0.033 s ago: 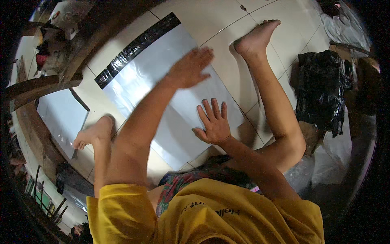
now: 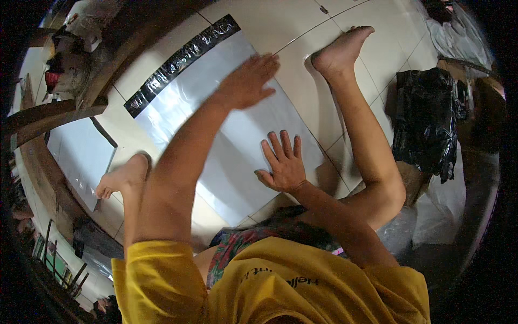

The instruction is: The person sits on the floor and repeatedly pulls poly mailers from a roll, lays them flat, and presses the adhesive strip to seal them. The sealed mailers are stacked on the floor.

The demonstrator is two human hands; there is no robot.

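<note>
A pale, glossy plastic sheet (image 2: 226, 178) with a shiny black band (image 2: 183, 65) along its far edge lies flat on the floor between my legs. My left hand (image 2: 248, 81) stretches out over its far right part, fingers extended and slightly blurred; whether the palm touches the sheet I cannot tell. Nearer to me, my right hand (image 2: 284, 166) rests palm down on the sheet's right side, fingers spread. Neither hand holds anything.
Beyond my right leg lies a black plastic-wrapped bundle (image 2: 423, 119), with clear plastic (image 2: 442, 210) beside it. Another pale sheet (image 2: 81, 154) with a dark edge lies at the left, near curved brown wooden furniture (image 2: 56, 113). Light tiles (image 2: 291, 24) cover the floor.
My left hand has slid slightly away from me and to the left over the sheet. My right hand stays in place.
</note>
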